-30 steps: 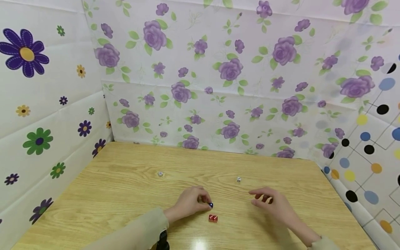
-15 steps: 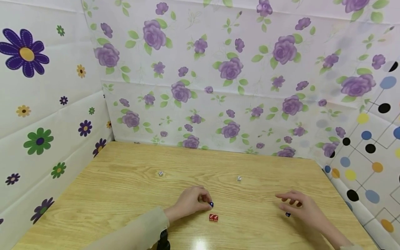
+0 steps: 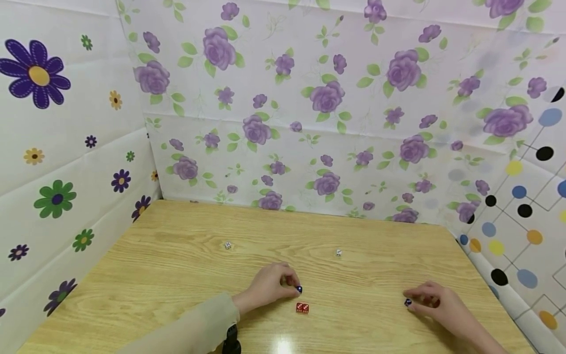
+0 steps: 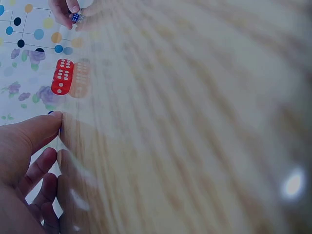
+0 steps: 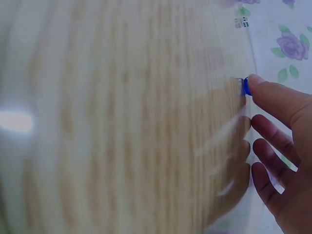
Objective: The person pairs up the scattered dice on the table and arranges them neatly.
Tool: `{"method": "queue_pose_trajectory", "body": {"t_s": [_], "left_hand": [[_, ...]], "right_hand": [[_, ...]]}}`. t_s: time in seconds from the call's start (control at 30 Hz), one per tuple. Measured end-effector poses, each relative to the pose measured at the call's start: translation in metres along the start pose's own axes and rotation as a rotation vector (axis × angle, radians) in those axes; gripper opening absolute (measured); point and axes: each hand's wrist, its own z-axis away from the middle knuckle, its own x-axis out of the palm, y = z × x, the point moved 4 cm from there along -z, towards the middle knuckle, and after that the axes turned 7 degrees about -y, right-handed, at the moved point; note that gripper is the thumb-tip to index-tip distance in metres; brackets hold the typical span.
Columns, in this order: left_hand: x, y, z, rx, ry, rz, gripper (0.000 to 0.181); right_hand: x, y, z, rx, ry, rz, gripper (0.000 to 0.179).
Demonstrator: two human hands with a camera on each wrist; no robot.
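On the wooden table my left hand (image 3: 271, 285) pinches a dark blue die (image 3: 299, 289) between thumb and forefinger. Most of that die is hidden behind the thumb in the left wrist view. Farther right, my right hand (image 3: 435, 305) has thumb and forefinger around a second blue die (image 3: 408, 303); the right wrist view shows this blue die (image 5: 247, 87) at the thumb tip, by the tabletop. Two red dice (image 3: 302, 308) sit side by side just in front of the left hand. The other fingers of both hands are loosely bent.
Behind the hands lie two white dice, one white die (image 3: 227, 245) at the left and another white die (image 3: 338, 252) right of centre. A flowered cloth (image 3: 283, 147) hangs along the table's (image 3: 185, 265) back edge, with patterned cloths at both sides.
My right hand has moved right, then down to the blue die there, and its thumb and forefinger have closed around it. My left hand has stayed in place with its die.
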Motion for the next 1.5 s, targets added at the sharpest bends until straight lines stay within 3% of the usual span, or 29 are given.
{"method": "queue_pose_trajectory", "body": {"t_s": [0.23,0.43,0.87,1.17,1.5], "left_hand": [[0.001,0.001,0.001,0.007,-0.003,0.016,0.012],[0.001,0.001,0.002,0.007,0.005,0.008,0.012],[0.000,0.001,0.004,0.005,0.004,0.018,0.012],[0.000,0.000,0.004,0.004,0.016,0.014,0.013],[0.000,0.001,0.003,0.013,0.028,0.002,0.013]], "right_hand": [[0.002,0.004,0.003,0.108,0.023,0.011,0.015],[0.004,0.001,0.000,0.117,0.037,0.030,0.012],[0.018,-0.011,-0.018,0.131,-0.017,-0.017,0.014],[0.041,-0.042,-0.045,0.026,-0.052,-0.016,0.012],[0.072,-0.082,-0.074,0.020,-0.083,-0.014,0.007]]}}
